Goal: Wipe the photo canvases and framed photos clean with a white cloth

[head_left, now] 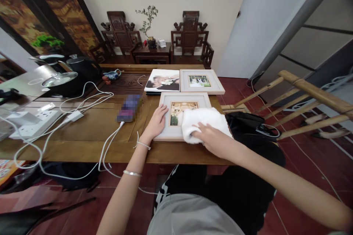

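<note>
A light wooden picture frame [164, 132] with a wide pale mat and a small photo lies flat near the table's front edge. My left hand [156, 123] grips its left side, fingers bent over the border. On the frame's right half, my right hand [209, 136] holds a thick, fluffy white cloth [205, 117], pressed down and partly covering the photo. The cloth hides the frame's right border. Just behind lie a second pale picture frame [215, 84] with a small outdoor photo and, on its left, a white-bordered photo album or print [162, 71].
Left of my left hand lies a phone [129, 108] with a white charging cable [106, 143]. A white power strip [35, 123], a glass-lidded pot [60, 80] and a black kettle [82, 66] stand farther left. A bamboo chair [309, 84] is at the right.
</note>
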`<state>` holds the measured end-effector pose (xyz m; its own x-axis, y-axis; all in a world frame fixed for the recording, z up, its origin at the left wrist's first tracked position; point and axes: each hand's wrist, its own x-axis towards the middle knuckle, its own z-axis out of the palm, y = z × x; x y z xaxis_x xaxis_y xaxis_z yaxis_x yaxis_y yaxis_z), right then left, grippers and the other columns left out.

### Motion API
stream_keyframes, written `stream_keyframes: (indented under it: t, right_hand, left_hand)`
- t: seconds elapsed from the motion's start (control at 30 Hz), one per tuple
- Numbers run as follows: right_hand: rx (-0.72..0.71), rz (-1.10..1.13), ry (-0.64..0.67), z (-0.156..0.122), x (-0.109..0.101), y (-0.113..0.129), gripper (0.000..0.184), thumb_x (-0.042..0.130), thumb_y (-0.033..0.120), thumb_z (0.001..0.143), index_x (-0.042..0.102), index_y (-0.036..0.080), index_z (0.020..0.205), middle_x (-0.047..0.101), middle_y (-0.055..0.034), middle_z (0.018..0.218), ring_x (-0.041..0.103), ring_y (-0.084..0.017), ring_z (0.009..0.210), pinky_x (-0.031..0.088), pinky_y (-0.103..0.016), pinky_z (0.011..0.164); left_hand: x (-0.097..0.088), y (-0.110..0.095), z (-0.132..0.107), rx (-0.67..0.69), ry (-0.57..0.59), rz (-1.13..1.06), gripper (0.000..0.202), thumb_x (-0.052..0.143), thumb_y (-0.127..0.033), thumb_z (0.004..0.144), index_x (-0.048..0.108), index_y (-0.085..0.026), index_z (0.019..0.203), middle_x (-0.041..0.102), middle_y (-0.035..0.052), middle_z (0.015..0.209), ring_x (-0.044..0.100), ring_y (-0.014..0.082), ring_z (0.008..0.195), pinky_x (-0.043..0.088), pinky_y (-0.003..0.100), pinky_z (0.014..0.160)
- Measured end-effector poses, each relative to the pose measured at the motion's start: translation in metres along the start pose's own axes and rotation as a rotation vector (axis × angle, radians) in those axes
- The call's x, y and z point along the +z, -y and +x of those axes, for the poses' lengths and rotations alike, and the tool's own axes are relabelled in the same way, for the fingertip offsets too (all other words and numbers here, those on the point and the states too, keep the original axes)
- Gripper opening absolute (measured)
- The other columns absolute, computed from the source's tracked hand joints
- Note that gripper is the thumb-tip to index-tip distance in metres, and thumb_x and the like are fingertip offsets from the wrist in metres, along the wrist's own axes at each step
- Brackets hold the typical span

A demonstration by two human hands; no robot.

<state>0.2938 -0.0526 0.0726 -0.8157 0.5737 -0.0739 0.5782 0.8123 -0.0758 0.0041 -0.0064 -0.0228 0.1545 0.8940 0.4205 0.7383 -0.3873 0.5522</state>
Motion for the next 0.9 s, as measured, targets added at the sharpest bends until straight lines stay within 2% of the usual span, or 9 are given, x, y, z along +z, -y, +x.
stream_keyframes:
  t: [0.1, 0.2, 0.3, 0.4, 0.53, 0.67, 0.77, 0.9]
  right_hand:
    - [-0.029, 0.058, 0.006, -0.019, -0.004, 0.019, 0.062, 0.042, -0.006, 0.077, 0.06, 0.016, 0.131, 0.053, -0.0187, 0.144, 0.046, -0.032, 0.138, 0.042, -0.051, 0.109]
    - [-0.028, 0.084, -0.012, -0.018, 0.003, 0.018, 0.072, 0.039, -0.009, 0.072, 0.056, 0.017, 0.137, 0.048, -0.0177, 0.15, 0.037, -0.033, 0.144, 0.037, -0.055, 0.113]
    - [-0.003, 0.091, -0.06, 0.001, 0.015, -0.003, 0.083, 0.035, -0.013, 0.066, 0.052, 0.017, 0.141, 0.044, -0.0162, 0.154, 0.031, -0.031, 0.148, 0.032, -0.057, 0.116]
    - [0.052, 0.034, -0.11, 0.032, 0.02, -0.035, 0.082, 0.035, -0.014, 0.064, 0.052, 0.013, 0.14, 0.04, -0.0174, 0.157, 0.026, -0.033, 0.149, 0.026, -0.06, 0.117]
    - [0.158, -0.078, -0.222, 0.077, 0.013, -0.074, 0.081, 0.033, -0.016, 0.067, 0.051, 0.014, 0.14, 0.029, -0.0143, 0.163, 0.021, -0.036, 0.15, 0.025, -0.064, 0.116]
    - [0.208, -0.155, -0.196, 0.108, 0.005, -0.098, 0.077, 0.033, -0.015, 0.07, 0.054, 0.017, 0.138, 0.029, -0.0094, 0.163, 0.018, -0.039, 0.15, 0.022, -0.07, 0.114]
    - [0.186, -0.16, -0.153, 0.111, 0.007, -0.1, 0.075, 0.036, -0.014, 0.071, 0.057, 0.016, 0.137, 0.03, -0.0092, 0.163, 0.021, -0.04, 0.15, 0.023, -0.07, 0.113]
    - [0.161, -0.146, -0.105, 0.088, 0.012, -0.079, 0.071, 0.04, -0.011, 0.072, 0.059, 0.016, 0.136, 0.037, -0.0109, 0.159, 0.027, -0.039, 0.148, 0.023, -0.069, 0.113]
  left_hand:
    - [-0.001, -0.001, 0.0, 0.002, 0.007, 0.001, 0.046, 0.039, -0.016, 0.094, 0.058, -0.017, 0.136, 0.052, 0.0121, 0.15, 0.036, 0.0262, 0.148, 0.028, 0.055, 0.123]
    - [-0.001, -0.001, -0.001, 0.002, 0.01, 0.005, 0.045, 0.037, -0.018, 0.095, 0.058, -0.015, 0.135, 0.052, 0.0132, 0.15, 0.035, 0.0262, 0.148, 0.028, 0.054, 0.123]
    - [0.0, -0.001, -0.001, 0.007, 0.006, 0.01, 0.044, 0.036, -0.02, 0.096, 0.059, -0.013, 0.134, 0.052, 0.0144, 0.149, 0.035, 0.0264, 0.148, 0.028, 0.053, 0.123]
    - [0.001, 0.0, -0.001, 0.019, 0.001, 0.012, 0.044, 0.036, -0.021, 0.097, 0.059, -0.011, 0.133, 0.053, 0.0152, 0.148, 0.035, 0.0265, 0.148, 0.028, 0.052, 0.123]
    - [-0.001, 0.002, -0.001, 0.018, 0.019, 0.003, 0.043, 0.037, -0.021, 0.097, 0.059, -0.014, 0.134, 0.052, 0.0138, 0.149, 0.035, 0.0263, 0.148, 0.028, 0.053, 0.123]
    - [-0.003, 0.002, -0.001, 0.01, 0.03, -0.013, 0.043, 0.039, -0.02, 0.097, 0.059, -0.019, 0.134, 0.052, 0.0116, 0.15, 0.034, 0.0257, 0.148, 0.027, 0.055, 0.122]
    - [-0.002, 0.002, -0.001, 0.01, 0.019, -0.025, 0.042, 0.039, -0.021, 0.097, 0.059, -0.018, 0.133, 0.052, 0.0129, 0.149, 0.035, 0.026, 0.148, 0.027, 0.055, 0.123]
    - [0.001, 0.003, -0.001, 0.012, -0.003, -0.02, 0.042, 0.039, -0.02, 0.096, 0.059, -0.019, 0.133, 0.053, 0.0121, 0.149, 0.036, 0.0258, 0.147, 0.028, 0.056, 0.122]
